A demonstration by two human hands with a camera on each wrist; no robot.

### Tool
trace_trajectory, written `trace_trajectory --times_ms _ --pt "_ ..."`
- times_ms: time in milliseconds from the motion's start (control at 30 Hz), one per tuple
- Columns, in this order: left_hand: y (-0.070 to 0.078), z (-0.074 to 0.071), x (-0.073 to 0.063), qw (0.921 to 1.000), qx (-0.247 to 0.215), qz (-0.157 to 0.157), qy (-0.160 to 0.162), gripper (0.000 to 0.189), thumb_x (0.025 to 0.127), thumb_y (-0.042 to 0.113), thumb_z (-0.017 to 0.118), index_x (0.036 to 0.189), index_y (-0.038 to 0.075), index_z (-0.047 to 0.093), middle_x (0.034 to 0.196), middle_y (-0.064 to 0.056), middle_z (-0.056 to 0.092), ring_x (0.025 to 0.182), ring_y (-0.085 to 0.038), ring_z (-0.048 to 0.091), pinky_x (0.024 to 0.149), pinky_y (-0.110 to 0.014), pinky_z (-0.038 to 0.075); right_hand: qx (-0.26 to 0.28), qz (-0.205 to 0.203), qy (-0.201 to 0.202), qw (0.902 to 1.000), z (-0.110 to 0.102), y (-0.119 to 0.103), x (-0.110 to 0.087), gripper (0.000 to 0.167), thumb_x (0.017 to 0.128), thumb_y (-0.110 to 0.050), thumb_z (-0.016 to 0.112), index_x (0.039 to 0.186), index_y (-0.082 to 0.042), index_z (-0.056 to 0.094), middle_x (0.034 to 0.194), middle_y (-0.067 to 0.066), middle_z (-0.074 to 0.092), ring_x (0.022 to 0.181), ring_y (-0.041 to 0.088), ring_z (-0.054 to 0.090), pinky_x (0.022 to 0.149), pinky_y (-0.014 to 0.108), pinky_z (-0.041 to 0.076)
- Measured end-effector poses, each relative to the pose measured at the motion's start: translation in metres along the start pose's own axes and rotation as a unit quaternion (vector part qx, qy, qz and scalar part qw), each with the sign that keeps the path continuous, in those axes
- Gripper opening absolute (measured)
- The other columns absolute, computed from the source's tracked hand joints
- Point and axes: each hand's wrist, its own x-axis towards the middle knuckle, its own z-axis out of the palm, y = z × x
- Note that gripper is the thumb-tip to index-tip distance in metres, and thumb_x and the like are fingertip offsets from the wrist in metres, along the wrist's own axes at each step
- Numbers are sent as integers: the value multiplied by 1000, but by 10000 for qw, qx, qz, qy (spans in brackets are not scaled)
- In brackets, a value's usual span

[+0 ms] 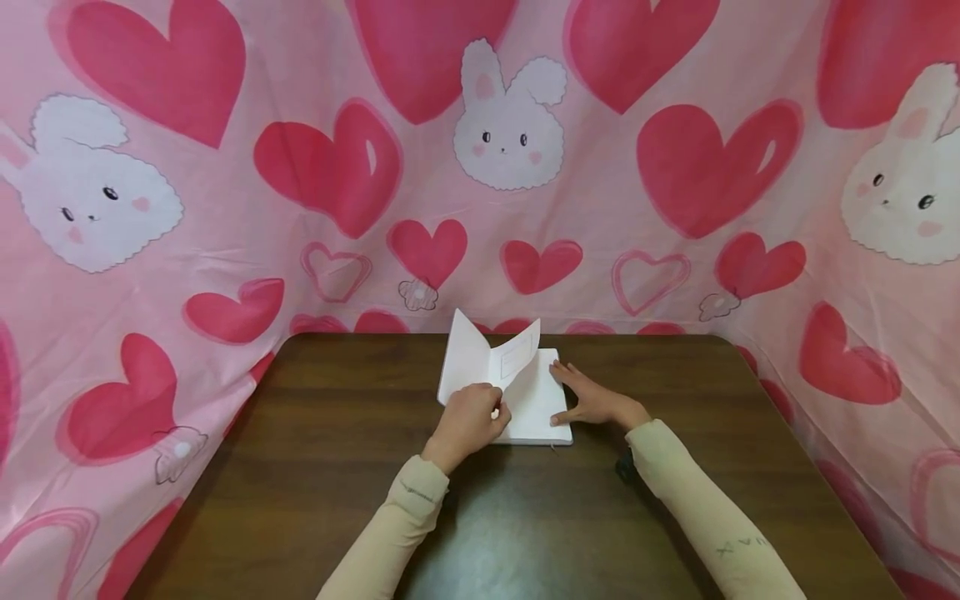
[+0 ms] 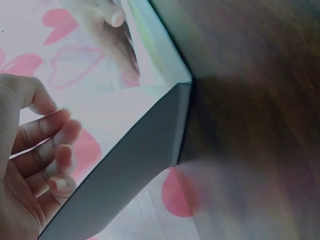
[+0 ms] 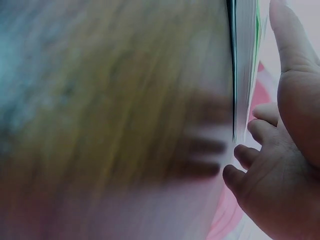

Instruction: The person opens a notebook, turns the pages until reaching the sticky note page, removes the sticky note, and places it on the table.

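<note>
A white-paged notebook (image 1: 534, 423) lies spread out on the table, its front cover (image 1: 463, 360) raised at the left. One page (image 1: 519, 357) with a printed rectangle stands lifted between cover and page block. My left hand (image 1: 468, 418) pinches the lower edge of that page between thumb and index finger. In the left wrist view the cover's outside (image 2: 125, 165) looks dark grey. My right hand (image 1: 597, 403) rests at the notebook's right edge, fingers spread, thumb near the lower corner. The right wrist view shows the page block's edge (image 3: 245, 70) beside the fingers.
The brown wooden table (image 1: 337, 500) stretches around the notebook on all sides. Behind it and at both sides hangs a pink cloth (image 1: 600, 208) with hearts and rabbits. A small dark object (image 1: 625, 467) sits under the right wrist.
</note>
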Motion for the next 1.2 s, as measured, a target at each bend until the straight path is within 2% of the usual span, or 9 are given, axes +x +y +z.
trace_trajectory --times_ms 200,433,667,833,1000,1200 --pt "0 -6 4 9984 -327 -78 460 20 88 10 67 68 8 64 55 4 54 50 -10 46 49 -27 39 -112 -16 -104 9999 1 1 0 112 83 -38 84 160 6 15 167 27 9 153 51 3 119 67 14" --pt "-2 -13 2 9943 -619 -277 828 23 93 11 67 70 10 64 54 3 55 49 -11 46 50 -26 41 -197 34 -223 9996 4 -3 1 113 84 -39 83 160 5 12 168 27 7 153 51 3 119 68 11" --pt "-3 -21 -2 9908 -978 -577 743 24 97 13 67 73 7 68 62 -2 64 52 -10 48 53 -21 47 -157 228 -328 9991 3 -3 4 115 83 -42 82 162 0 10 169 23 4 155 47 0 121 66 7" --pt "-8 -29 -8 9885 -988 -696 912 24 94 9 68 70 8 67 60 -1 63 51 -9 47 52 -22 47 -131 161 -359 9991 2 -3 3 117 83 -44 82 162 1 8 169 25 2 154 49 0 119 68 7" --pt "-20 -36 -21 9853 -995 -859 1088 26 92 6 67 67 10 64 56 2 58 50 -7 45 51 -22 44 -174 155 -410 9989 2 -5 3 117 84 -42 81 162 1 6 169 24 0 154 48 -2 120 68 5" --pt "-38 -44 -38 9762 -1398 -1316 1008 28 91 3 67 64 10 64 55 5 54 48 -6 42 48 -22 41 -177 199 -419 9988 1 -7 4 116 85 -41 81 162 2 6 169 25 0 154 49 -2 120 68 4"
